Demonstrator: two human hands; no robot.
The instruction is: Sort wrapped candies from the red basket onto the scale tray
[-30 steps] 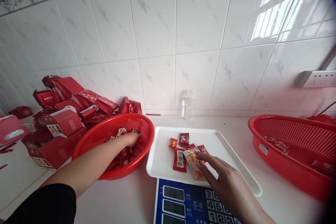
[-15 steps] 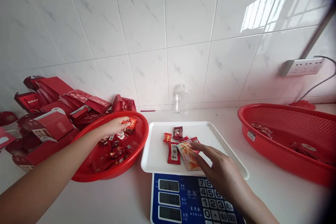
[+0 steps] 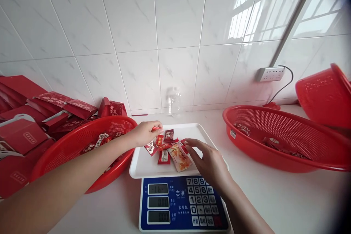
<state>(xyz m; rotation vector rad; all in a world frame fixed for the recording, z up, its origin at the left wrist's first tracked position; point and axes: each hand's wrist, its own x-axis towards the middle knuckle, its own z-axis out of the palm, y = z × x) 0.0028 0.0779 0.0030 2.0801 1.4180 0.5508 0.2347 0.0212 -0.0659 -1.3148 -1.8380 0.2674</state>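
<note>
**A:** Your left hand point(image 3: 144, 133) has its grip pinched on red packets point(image 3: 159, 140) over the tray point(image 3: 137, 168); right hand point(image 3: 208, 161) is spread wide by the orange packet point(image 3: 179, 157).

**B:** They look light and slick, I reckon. Pinch a crimped end.

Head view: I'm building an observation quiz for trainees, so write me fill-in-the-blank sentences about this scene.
The left hand holds red packets over the ____ tray. The tray sits on a scale whose front panel is ____. The basket beside the left hand is ____.
Missing words: white; blue; red.
</note>
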